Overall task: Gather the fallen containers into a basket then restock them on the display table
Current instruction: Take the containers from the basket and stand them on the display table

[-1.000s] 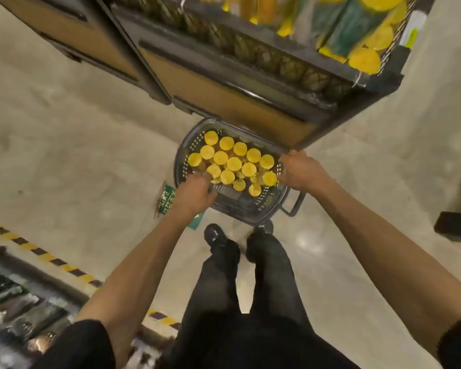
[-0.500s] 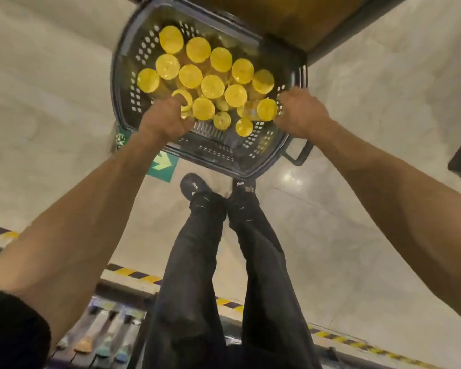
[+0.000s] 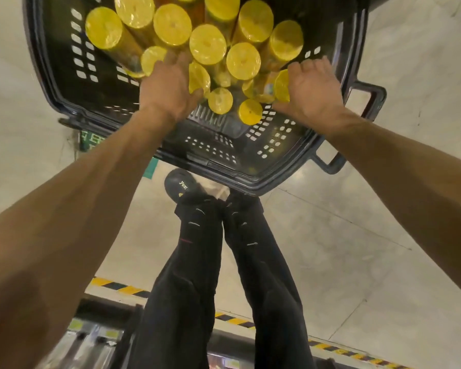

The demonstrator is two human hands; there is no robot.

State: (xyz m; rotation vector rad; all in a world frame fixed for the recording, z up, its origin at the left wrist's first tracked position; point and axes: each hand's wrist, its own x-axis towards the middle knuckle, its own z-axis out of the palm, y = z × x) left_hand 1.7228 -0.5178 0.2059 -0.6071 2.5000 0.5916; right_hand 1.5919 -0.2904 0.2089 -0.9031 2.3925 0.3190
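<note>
A black perforated basket [image 3: 253, 179] stands on the floor in front of my feet. It holds several tall containers with yellow lids [image 3: 207, 43], most upright and a few leaning near the front. My left hand [image 3: 169, 87] reaches in from the near rim and grips a leaning container [image 3: 198, 77] between thumb and fingers. My right hand [image 3: 310, 87] lies at the basket's right side, thumb and fingers round another yellow-lidded container [image 3: 281, 85]. The basket's far end is cut off by the top of the frame.
The basket's folded handle [image 3: 357, 123] sticks out on its right. A green floor sign [image 3: 150, 169] lies under its left corner. My black shoes [image 3: 183, 187] touch its near edge. Yellow-black hazard tape [image 3: 117, 286] and a low shelf [image 3: 91, 339] run behind my legs.
I have bent down much closer to the basket, and the display table has left the view. Both hands moved from the basket's near rim in among the containers and closed on two of them.
</note>
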